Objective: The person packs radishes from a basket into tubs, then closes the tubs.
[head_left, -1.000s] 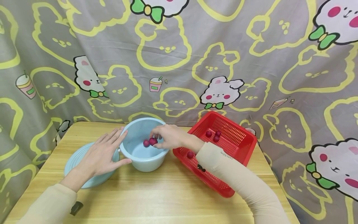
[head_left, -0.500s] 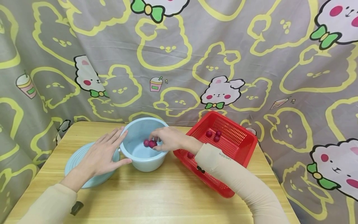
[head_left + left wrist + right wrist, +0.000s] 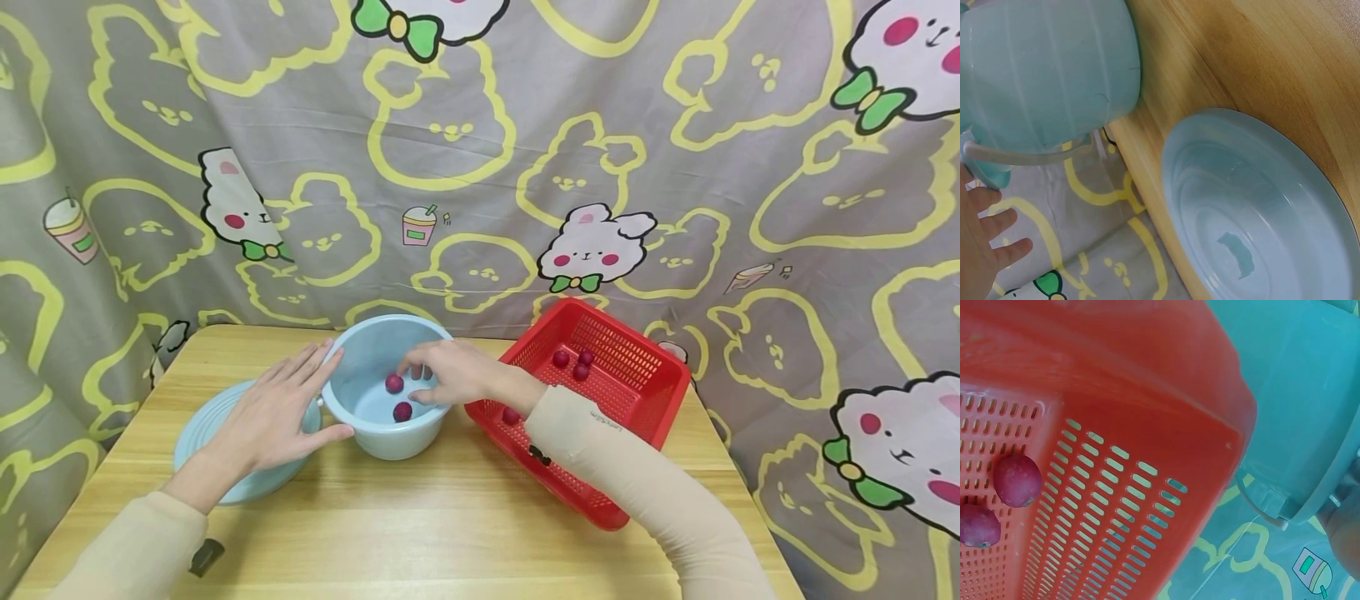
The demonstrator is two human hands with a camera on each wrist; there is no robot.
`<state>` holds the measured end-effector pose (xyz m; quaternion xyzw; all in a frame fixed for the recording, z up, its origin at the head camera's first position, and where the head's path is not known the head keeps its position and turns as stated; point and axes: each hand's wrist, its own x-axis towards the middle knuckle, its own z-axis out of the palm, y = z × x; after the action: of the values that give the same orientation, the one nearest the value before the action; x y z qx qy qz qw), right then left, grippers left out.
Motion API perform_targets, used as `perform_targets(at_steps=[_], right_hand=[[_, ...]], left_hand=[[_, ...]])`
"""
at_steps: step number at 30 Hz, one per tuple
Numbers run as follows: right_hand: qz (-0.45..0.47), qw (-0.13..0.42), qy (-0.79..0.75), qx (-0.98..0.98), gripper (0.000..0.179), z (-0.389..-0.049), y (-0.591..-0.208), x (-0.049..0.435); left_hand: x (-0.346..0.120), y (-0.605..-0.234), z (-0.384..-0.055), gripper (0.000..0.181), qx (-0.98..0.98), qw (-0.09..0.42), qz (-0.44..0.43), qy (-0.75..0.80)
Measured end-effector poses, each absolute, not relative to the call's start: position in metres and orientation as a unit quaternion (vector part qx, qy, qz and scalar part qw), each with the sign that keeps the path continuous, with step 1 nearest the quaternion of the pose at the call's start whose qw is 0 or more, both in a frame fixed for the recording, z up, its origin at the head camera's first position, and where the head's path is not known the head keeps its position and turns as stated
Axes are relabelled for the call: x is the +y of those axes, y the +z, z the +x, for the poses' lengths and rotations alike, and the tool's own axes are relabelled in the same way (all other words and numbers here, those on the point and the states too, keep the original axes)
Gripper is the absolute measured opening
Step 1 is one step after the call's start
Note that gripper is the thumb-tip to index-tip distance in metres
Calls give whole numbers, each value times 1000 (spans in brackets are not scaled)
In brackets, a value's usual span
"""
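A light blue bucket [image 3: 397, 442] stands upright on the table. Two dark red plums lie apart on its floor, one plum [image 3: 402, 412] nearer the front wall and the other plum [image 3: 393, 383] further back. My right hand [image 3: 459, 372] reaches over the bucket's right rim, fingers loosely bent and parted, with nothing between them. On the left rim rests my left hand [image 3: 277, 414], fingers straight. To the right, a red perforated basket [image 3: 551, 479] holds several plums [image 3: 581, 372]; the right wrist view shows one plum [image 3: 1017, 480] close up. My right sleeve covers part of the basket.
A round light blue lid [image 3: 198, 433] lies left of the bucket, partly under my left forearm. The bucket's handle [image 3: 1022, 156] hangs down its side in the left wrist view. Behind the wooden table [image 3: 390, 533] hangs a patterned grey curtain [image 3: 465, 275].
My right hand has let go of a plum inside the bucket, and its fingers have parted. That plum has rolled toward the front wall, away from the other. My left hand stays put.
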<state>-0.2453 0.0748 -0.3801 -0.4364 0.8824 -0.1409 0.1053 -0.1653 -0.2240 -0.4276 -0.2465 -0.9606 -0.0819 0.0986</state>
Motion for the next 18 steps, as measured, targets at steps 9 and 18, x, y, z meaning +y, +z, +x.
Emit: perform_targets(at_steps=[9,18], right_hand=[[-434,102,-165,880,38,-245,-375,84],[-426,79,-180,883,40,-239,-362,99]], left_hand=[[-225,-429,-166,108,-960,101,-246,-82],[-224,-428,-166,108,-961,94,-247,-82]])
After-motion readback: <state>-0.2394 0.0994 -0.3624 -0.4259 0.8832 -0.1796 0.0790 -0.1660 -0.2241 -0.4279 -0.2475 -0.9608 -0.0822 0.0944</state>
